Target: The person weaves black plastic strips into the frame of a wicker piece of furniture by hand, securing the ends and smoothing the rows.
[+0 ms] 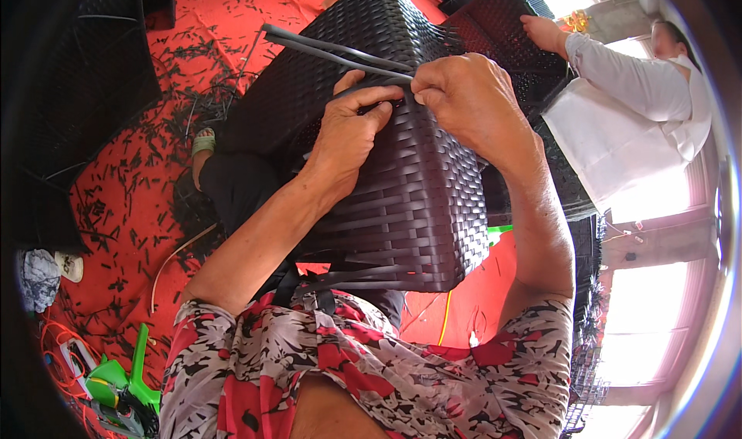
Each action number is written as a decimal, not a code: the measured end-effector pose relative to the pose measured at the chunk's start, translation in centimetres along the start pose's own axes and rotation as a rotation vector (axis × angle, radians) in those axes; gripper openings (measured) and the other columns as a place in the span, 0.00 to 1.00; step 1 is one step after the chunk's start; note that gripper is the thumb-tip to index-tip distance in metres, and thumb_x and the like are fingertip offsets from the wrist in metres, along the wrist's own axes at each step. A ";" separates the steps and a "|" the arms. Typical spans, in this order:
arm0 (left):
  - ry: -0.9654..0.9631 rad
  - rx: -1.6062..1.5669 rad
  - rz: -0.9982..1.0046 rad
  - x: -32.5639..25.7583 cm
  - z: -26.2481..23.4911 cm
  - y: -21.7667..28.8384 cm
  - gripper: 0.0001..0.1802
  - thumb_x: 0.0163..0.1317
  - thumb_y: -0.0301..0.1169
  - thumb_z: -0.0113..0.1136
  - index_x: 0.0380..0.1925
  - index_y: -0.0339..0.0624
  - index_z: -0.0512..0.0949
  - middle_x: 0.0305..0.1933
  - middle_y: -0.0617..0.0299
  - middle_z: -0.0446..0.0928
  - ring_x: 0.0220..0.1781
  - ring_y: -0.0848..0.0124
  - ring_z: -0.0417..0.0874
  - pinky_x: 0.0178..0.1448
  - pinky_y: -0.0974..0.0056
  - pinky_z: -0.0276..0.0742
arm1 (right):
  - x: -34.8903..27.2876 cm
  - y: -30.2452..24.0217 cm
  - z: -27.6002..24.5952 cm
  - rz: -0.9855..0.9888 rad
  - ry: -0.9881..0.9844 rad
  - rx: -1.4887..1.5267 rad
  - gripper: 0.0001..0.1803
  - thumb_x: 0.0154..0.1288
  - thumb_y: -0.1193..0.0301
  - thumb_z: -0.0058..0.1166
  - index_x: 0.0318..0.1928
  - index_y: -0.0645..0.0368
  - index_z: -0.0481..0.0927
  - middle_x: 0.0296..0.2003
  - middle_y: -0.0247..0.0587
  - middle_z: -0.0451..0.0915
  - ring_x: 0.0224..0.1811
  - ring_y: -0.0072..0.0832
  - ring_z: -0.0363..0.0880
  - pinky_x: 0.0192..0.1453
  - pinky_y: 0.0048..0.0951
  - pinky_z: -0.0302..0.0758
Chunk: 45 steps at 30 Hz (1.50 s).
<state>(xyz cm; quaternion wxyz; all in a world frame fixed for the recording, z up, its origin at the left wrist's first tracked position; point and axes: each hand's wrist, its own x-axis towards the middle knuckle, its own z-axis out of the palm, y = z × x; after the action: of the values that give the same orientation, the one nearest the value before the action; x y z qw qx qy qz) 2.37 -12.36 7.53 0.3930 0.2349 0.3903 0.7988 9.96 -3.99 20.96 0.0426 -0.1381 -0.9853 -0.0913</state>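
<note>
A dark woven wicker piece (379, 199) with a squared corner edge stands in front of me, across my lap. My right hand (471, 103) is closed, its thumb and forefinger pinching the end of a grey plastic weaving strip (340, 52) at the corner. The strip is doubled and its loop sticks out to the left above the weave. Beside it my left hand (348, 126) bends toward the same spot, thumb and forefinger close together at the weave. Whether anything lies between those left fingertips is too small to make out.
Dark strip offcuts litter the red floor covering (185, 49). Another woven piece (85, 91) stands at the left. A co-worker in a white sleeve (626, 76) rests a hand on a dark woven piece at the upper right. Green-handled tools (116, 377) lie lower left.
</note>
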 end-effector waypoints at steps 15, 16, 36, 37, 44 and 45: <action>-0.041 0.074 -0.007 0.0 -5.4 0.3 0.06 0.63 0.31 0.56 0.28 0.43 0.78 0.30 0.74 0.72 0.31 0.82 0.67 0.44 0.73 0.62 | -2.0 -1.8 -2.1 -0.354 0.617 0.173 0.08 0.46 0.83 0.61 0.30 0.65 0.80 0.30 0.42 0.81 0.34 0.37 0.81 0.37 0.31 0.78; -0.015 0.065 -0.081 -0.8 -6.3 0.8 0.07 0.63 0.33 0.57 0.30 0.43 0.78 0.36 0.71 0.74 0.35 0.80 0.71 0.48 0.71 0.63 | -2.4 -1.9 -1.5 -0.367 0.529 0.159 0.08 0.46 0.83 0.61 0.31 0.66 0.80 0.30 0.43 0.81 0.35 0.37 0.81 0.37 0.31 0.79; -0.101 0.166 0.211 -0.5 -4.7 -2.7 0.09 0.66 0.22 0.52 0.41 0.35 0.81 0.40 0.65 0.79 0.44 0.78 0.76 0.52 0.72 0.69 | -2.0 -2.0 -0.6 0.179 0.341 0.635 0.07 0.57 0.80 0.60 0.38 0.64 0.83 0.26 0.28 0.78 0.22 0.11 0.65 0.25 0.14 0.62; -0.084 0.160 0.151 -0.3 -4.5 -2.9 0.09 0.66 0.22 0.52 0.41 0.35 0.81 0.39 0.66 0.79 0.43 0.79 0.76 0.50 0.73 0.69 | -2.0 -2.1 -0.8 0.143 0.300 0.544 0.07 0.56 0.80 0.60 0.37 0.64 0.83 0.26 0.29 0.78 0.22 0.11 0.66 0.25 0.15 0.63; -0.039 0.064 0.088 0.1 -3.3 -3.5 0.09 0.65 0.22 0.52 0.41 0.35 0.81 0.39 0.66 0.80 0.41 0.79 0.77 0.47 0.73 0.72 | -1.6 -2.5 -2.0 0.070 0.172 0.220 0.05 0.51 0.78 0.63 0.30 0.63 0.81 0.23 0.38 0.77 0.20 0.23 0.72 0.25 0.24 0.67; -0.031 0.021 0.093 0.0 -3.3 -3.8 0.09 0.65 0.22 0.52 0.41 0.35 0.80 0.38 0.65 0.80 0.41 0.78 0.78 0.47 0.73 0.73 | -1.5 -2.6 -2.0 0.049 0.156 0.192 0.05 0.51 0.77 0.62 0.30 0.62 0.81 0.23 0.39 0.77 0.21 0.27 0.74 0.26 0.26 0.68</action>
<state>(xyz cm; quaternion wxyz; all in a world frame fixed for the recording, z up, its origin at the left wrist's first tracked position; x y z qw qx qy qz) 1.81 -12.30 2.57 0.3589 0.2691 0.3812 0.8084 10.76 -7.17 22.32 0.1345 -0.1500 -0.9795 -0.0057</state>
